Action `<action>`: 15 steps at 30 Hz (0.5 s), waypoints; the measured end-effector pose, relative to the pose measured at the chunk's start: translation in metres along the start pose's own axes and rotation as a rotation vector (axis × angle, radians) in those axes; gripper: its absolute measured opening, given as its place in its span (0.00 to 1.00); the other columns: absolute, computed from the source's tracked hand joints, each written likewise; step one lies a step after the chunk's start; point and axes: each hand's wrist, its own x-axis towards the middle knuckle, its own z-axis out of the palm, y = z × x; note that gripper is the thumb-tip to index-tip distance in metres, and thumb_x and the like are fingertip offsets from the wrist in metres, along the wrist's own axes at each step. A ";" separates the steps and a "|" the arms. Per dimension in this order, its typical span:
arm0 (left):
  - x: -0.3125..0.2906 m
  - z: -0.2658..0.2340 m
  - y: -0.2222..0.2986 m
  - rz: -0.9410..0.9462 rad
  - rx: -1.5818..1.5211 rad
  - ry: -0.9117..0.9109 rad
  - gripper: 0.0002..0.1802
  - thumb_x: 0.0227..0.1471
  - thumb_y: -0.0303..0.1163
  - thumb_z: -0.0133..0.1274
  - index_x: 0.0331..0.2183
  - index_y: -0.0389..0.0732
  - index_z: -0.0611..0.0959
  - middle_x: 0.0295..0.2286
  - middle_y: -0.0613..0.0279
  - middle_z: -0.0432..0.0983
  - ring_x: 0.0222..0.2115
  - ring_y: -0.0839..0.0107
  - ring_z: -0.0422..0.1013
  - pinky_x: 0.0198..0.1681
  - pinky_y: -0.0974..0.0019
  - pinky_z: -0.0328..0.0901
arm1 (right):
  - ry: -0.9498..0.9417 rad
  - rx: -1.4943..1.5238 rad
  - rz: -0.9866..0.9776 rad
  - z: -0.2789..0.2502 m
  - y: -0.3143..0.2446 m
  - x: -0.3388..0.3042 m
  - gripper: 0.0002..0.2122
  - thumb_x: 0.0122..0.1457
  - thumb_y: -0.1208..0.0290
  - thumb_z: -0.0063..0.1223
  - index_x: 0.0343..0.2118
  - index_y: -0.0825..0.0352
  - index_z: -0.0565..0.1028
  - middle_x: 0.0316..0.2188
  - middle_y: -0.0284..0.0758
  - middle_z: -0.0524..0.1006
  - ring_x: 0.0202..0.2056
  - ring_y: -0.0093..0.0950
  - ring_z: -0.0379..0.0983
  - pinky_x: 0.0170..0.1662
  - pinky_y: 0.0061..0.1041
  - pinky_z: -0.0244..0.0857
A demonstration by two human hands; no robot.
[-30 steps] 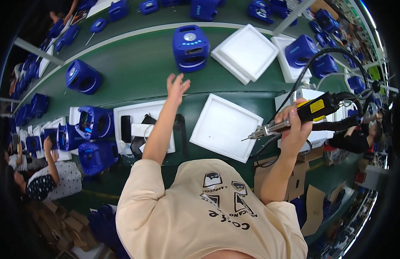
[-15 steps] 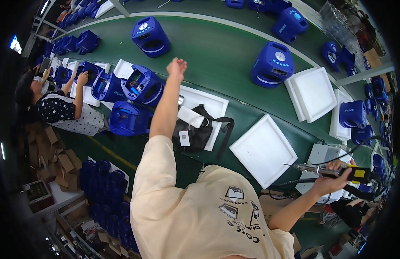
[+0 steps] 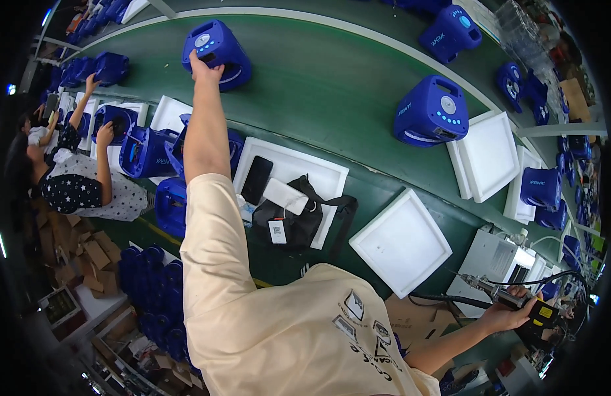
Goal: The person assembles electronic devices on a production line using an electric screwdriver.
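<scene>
At the far left of the green work surface, my left hand (image 3: 207, 71) grips the near face of a blue device (image 3: 230, 54), a boxy case with a carry handle, round dial and lit-looking buttons. The thumb and fingers press on its panel; part of the grip is hidden. At the lower right, my right hand (image 3: 506, 315) is closed around a power screwdriver (image 3: 493, 289). Its thin bit points left, and a dark cable runs from it. A similar blue device (image 3: 430, 111) stands farther right, apart from both hands.
A white foam tray (image 3: 402, 243) lies in front of me. Stacked foam trays (image 3: 487, 158) stand at right. A black bag (image 3: 292, 221) and dark phone (image 3: 257, 179) rest on another tray. A grey machine (image 3: 480, 264) is near the screwdriver. A co-worker (image 3: 88, 181) handles blue cases at left.
My left hand has reached forward and left onto the blue device, from above the work surface. My right hand has lowered slightly with the power screwdriver. The view has shifted.
</scene>
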 end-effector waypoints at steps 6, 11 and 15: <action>0.026 -0.002 -0.015 -0.024 0.008 -0.148 0.37 0.47 0.38 0.65 0.54 0.35 0.68 0.49 0.43 0.70 0.49 0.45 0.71 0.57 0.37 0.63 | -0.014 -0.020 -0.016 0.016 0.005 -0.002 0.17 0.68 0.62 0.44 0.54 0.68 0.65 0.24 0.32 0.62 0.29 0.25 0.60 0.34 0.25 0.57; -0.008 -0.012 -0.021 -0.006 0.032 -0.142 0.37 0.46 0.37 0.66 0.52 0.32 0.68 0.47 0.41 0.71 0.48 0.47 0.72 0.56 0.42 0.66 | -0.070 -0.066 -0.017 0.030 0.003 -0.005 0.14 0.68 0.60 0.45 0.45 0.67 0.65 0.24 0.32 0.62 0.29 0.26 0.60 0.34 0.25 0.57; -0.087 -0.033 -0.036 -0.027 0.205 -0.239 0.37 0.45 0.38 0.68 0.51 0.30 0.69 0.45 0.44 0.72 0.48 0.48 0.71 0.56 0.44 0.66 | -0.043 0.016 -0.023 0.017 0.002 -0.001 0.13 0.67 0.64 0.46 0.40 0.73 0.70 0.26 0.36 0.64 0.29 0.30 0.63 0.36 0.32 0.61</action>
